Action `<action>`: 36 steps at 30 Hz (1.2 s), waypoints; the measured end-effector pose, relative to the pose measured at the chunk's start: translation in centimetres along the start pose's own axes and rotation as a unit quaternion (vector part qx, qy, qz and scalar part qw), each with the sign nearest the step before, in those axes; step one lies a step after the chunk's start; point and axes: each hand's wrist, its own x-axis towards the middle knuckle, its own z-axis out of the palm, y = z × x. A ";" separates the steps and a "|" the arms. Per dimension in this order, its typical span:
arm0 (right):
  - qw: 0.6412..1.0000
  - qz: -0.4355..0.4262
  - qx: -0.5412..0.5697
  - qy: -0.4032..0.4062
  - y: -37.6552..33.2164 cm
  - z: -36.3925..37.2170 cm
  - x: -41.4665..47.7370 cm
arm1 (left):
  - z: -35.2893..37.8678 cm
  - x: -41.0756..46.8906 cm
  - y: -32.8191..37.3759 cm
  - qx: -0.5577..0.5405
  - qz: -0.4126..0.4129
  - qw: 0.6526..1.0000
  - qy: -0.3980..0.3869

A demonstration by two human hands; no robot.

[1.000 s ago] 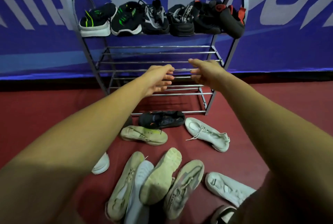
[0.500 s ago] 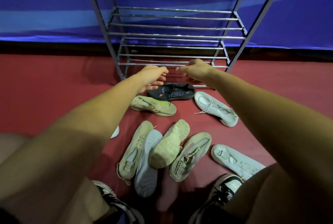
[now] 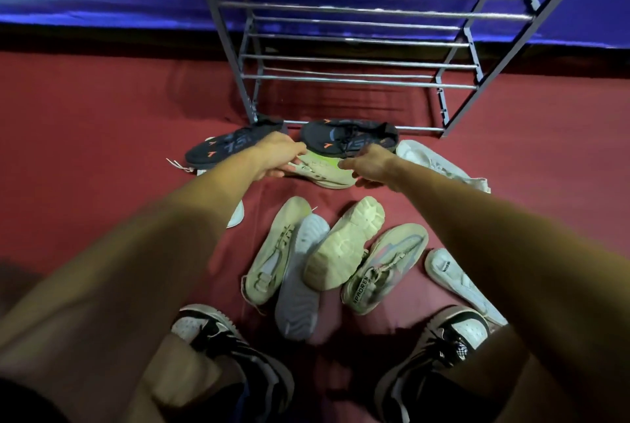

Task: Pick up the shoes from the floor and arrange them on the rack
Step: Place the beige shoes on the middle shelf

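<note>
Fingers (image 3: 300, 152) of my left hand (image 3: 278, 158) and right hand (image 3: 370, 167) curl around opposite ends of the beige shoe (image 3: 324, 171) lying on the floor (image 3: 102, 116) before the rack (image 3: 358, 81).

Gripping a beige shoe (image 3: 324, 173) at both ends with left hand (image 3: 278, 158) and right hand (image 3: 371, 167) — down on the floor (image 3: 102, 150), near the rack (image 3: 358, 82) foot, a dark shoe (image 3: 351, 137) just behind.

head view | faces forward-down | close over floor (image 3: 85, 150) | rack (image 3: 358, 81) ahead
</note>
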 end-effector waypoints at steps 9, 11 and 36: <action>0.996 0.029 -0.075 -0.045 1.1 3.2 4.4 | -0.2 3.4 -6.4 0.091 -0.028 0.995 -0.016; 0.993 0.032 -0.106 -0.046 1.6 3.8 5.7 | 0.2 4.1 -7.4 0.118 -0.037 0.992 -0.025; 0.964 0.176 0.183 0.083 7.2 6.5 14.5 | 5.8 8.3 -11.5 0.190 -0.058 0.980 -0.003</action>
